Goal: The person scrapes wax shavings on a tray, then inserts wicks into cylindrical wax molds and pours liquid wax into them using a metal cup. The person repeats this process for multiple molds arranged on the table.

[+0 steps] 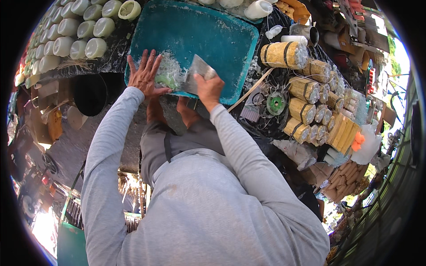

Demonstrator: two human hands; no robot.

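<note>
My right hand [210,91] grips a flat metal scraper [195,75], its blade slanting down onto the teal tray [191,26]. Left of the blade, a heap of whitish flakes and crumbs [167,68] lies near the tray's close edge, with a pale green lump [166,82] in it. My left hand [146,74] is spread with fingers apart at the tray's near left corner, its thumb reaching along the edge beside the heap. White residue coats parts of the tray's rim.
Rows of translucent pale jar-shaped pieces [67,27] stand at the far left. On the right lie yellowish cylindrical bundles with dark bands [284,55], a green disc [276,104], a thin stick [250,89] and a metal cup [306,32]. A dark round opening [90,94] sits below left.
</note>
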